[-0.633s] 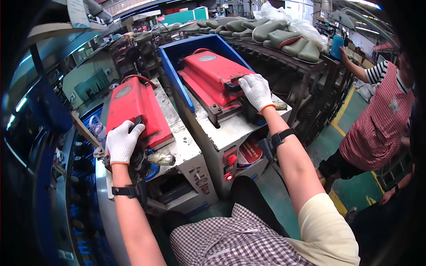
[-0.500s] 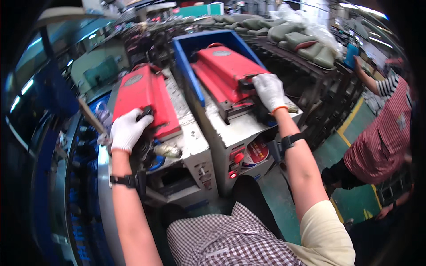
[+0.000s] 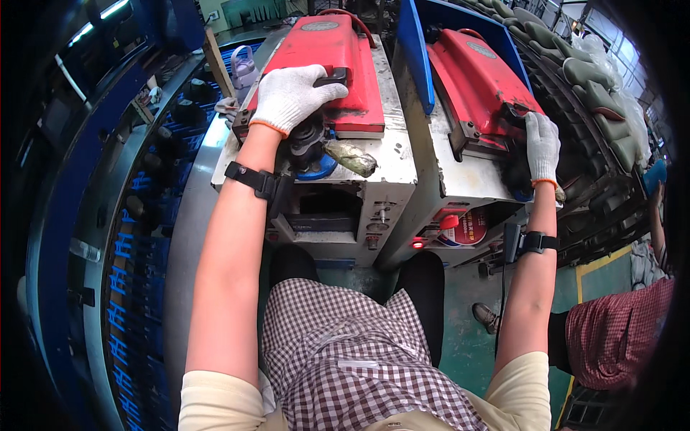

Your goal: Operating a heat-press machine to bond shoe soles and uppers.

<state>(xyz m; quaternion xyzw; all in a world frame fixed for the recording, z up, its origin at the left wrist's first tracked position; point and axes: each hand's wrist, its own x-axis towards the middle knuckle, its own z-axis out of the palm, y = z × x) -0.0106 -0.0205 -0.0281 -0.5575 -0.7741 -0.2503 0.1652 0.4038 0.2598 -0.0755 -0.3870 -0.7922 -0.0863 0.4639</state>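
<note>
Two red machine covers sit side by side on white machine bodies. On the left red cover (image 3: 316,43), my left hand (image 3: 291,97), in a white knit glove, is closed over the black handle (image 3: 332,77) at its near edge. My right hand (image 3: 543,147), gloved the same way, grips the outer end of another black handle (image 3: 514,113) on the right red cover (image 3: 481,75); its fingertips are partly hidden. Below the left cover, a cloudy, wrapped-looking lump (image 3: 351,158) lies beside a black clamp-like part (image 3: 307,144) on a blue base.
A blue guard (image 3: 418,54) stands around the right cover. Racks of olive-green sole-shaped pieces (image 3: 586,75) run along the right. At left is a rack with blue pegs (image 3: 118,280). A person in a red checked garment (image 3: 618,334) is at the right. A red button (image 3: 449,221) juts from the right machine.
The view has swung left and downward, so both machines appear higher and further right. Both hands stay at their handles; the right one shows more toward the handle's outer end.
</note>
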